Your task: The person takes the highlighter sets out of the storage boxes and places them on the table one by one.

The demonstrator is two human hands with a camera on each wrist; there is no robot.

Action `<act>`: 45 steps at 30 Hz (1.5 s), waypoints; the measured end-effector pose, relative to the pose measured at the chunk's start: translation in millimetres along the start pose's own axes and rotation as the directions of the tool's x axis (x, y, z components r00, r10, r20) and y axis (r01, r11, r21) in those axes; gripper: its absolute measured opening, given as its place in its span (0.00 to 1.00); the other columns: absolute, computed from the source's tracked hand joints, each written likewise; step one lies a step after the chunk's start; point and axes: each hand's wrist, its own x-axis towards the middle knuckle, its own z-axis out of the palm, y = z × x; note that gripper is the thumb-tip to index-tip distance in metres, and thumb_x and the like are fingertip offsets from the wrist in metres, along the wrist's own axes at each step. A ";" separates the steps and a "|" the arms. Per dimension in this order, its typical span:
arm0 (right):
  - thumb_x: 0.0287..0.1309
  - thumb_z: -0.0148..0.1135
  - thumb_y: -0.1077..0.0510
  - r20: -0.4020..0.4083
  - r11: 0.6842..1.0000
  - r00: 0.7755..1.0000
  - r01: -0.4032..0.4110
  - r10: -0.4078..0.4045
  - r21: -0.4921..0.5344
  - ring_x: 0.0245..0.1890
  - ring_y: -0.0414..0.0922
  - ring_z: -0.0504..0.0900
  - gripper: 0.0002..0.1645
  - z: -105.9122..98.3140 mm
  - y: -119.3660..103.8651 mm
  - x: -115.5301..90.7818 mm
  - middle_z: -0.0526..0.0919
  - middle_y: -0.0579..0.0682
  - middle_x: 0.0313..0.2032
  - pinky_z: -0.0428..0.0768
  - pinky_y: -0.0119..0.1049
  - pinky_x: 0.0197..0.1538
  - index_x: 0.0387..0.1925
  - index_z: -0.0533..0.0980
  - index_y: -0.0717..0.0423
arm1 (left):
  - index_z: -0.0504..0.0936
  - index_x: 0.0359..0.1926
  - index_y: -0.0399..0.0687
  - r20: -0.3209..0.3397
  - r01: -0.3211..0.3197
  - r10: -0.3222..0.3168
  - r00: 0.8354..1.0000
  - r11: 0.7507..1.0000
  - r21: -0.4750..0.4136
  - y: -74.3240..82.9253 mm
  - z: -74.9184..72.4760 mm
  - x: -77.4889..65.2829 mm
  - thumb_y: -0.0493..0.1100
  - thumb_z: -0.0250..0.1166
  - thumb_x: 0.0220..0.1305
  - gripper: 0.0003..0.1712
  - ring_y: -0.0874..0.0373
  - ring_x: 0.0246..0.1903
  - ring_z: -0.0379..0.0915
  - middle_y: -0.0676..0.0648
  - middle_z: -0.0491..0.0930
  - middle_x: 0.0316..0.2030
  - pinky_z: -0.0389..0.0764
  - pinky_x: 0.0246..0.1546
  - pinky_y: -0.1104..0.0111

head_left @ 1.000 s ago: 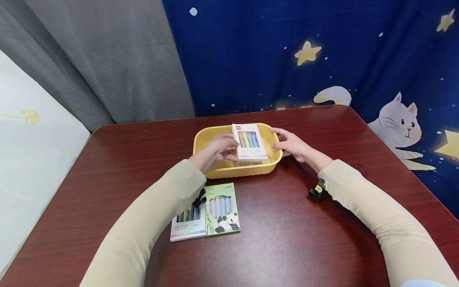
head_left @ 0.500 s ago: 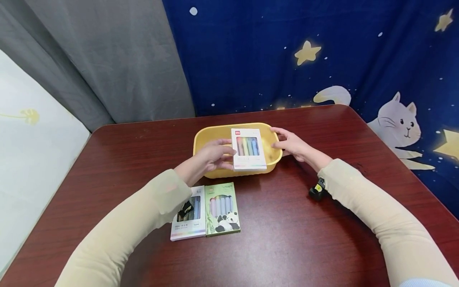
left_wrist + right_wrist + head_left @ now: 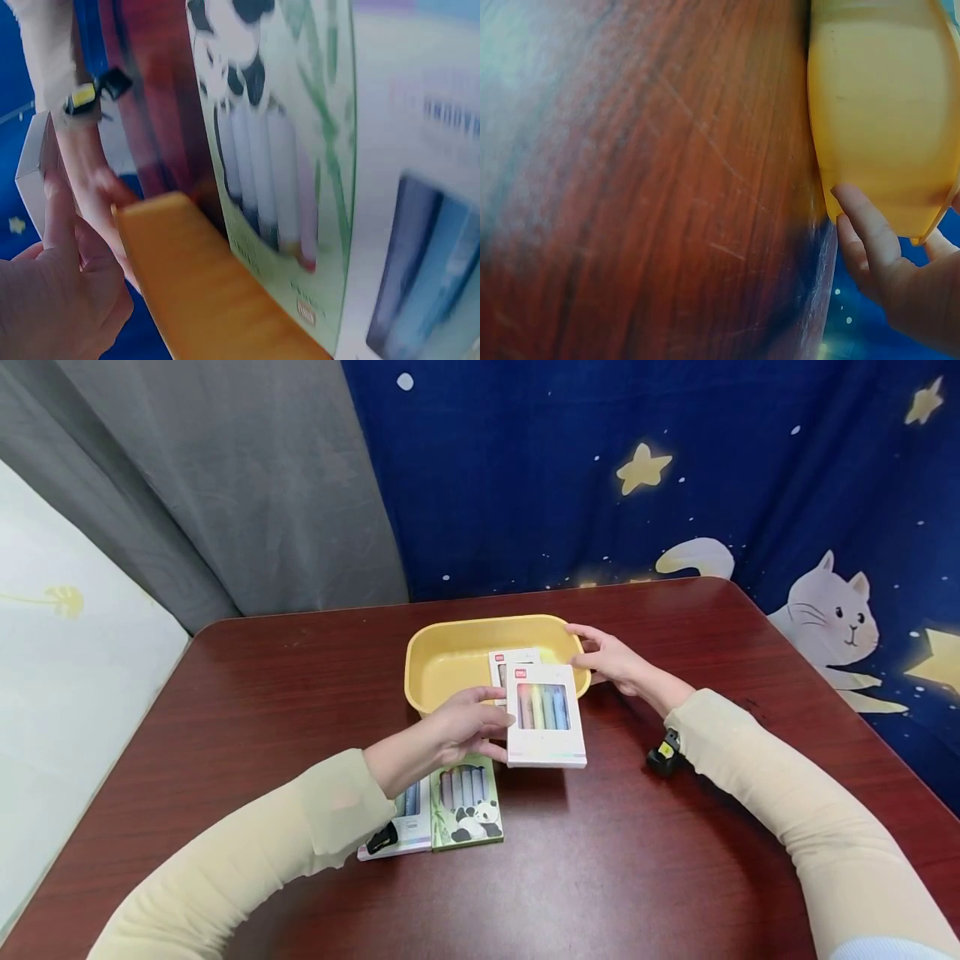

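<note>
In the head view, my left hand (image 3: 472,724) pinches a white box of coloured markers (image 3: 546,714) by its left edge, over the near side of a yellow plastic bin (image 3: 446,675). The box's window shows a row of red, yellow, green and blue sticks. Another white box (image 3: 512,656) lies in the bin, partly hidden behind the held one. My right hand (image 3: 615,660) grips the bin's right end. In the right wrist view its fingers (image 3: 877,236) lie along the bin's outside wall. The left wrist view shows the held box (image 3: 37,176) edge-on at my fingertips.
A green panda-printed box (image 3: 468,827) and a white box (image 3: 415,827) lie side by side on the dark red table (image 3: 600,860), nearer than the bin and partly under my left arm. Curtains (image 3: 525,485) hang behind the table's far edge.
My left hand has brought the white box of coloured markers out of the bin, toward me and slightly right. The other white box in the bin now shows. My right hand stays at the bin's end.
</note>
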 end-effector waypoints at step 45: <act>0.59 0.53 0.66 0.003 0.999 0.999 -0.043 0.043 -0.022 0.51 0.54 0.72 0.42 -0.4 -4.1 -1.5 0.58 0.63 0.63 0.78 0.47 0.46 0.70 0.48 0.48 | 0.58 0.58 0.34 -0.107 0.066 -0.058 0.993 0.995 0.070 -72.5 61.2 13.6 0.24 0.52 0.57 0.27 0.49 0.29 0.78 0.37 0.75 0.32 0.82 0.26 0.58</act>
